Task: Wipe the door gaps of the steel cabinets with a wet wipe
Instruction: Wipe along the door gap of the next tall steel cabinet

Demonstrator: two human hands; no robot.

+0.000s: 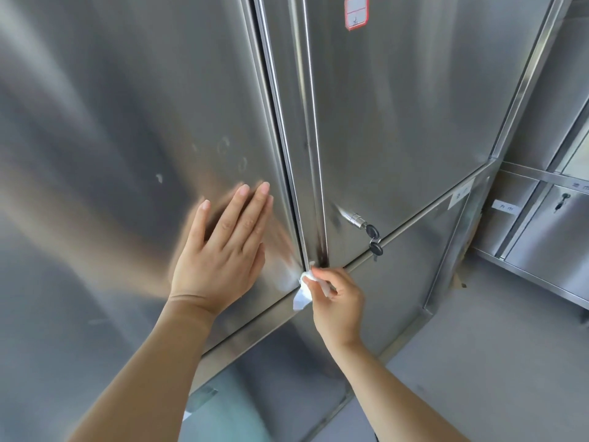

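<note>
Wipe at foot of door gap

Right hand [334, 301] pinches a white wipe [302, 291] between thumb and curled fingers. It holds the wipe against the bottom end of the gap [290, 193] that runs between the left door [127, 122] and the right door [414, 106], just where both doors meet the rail [414, 220] below them. A loose tail of the wipe hangs under the thumb.

Left hand [220, 250] lies flat on the left door, just beside the gap. Its fingers are straight and pressed close together, with the thumb set apart, and its blurred reflection shows in the steel around the fingertips.

Dark smudges mark the right door's folded edge directly above the wipe. A lock [357, 218] sticks out of the right door near its lower left corner, and two keys [373, 239] hang from it, up and to the right of the right hand. A red-bordered label [356, 11] sits high on the same door.

Low cabinets [548, 231] stand further right, one with its own key, on a grey floor [478, 362]
</note>
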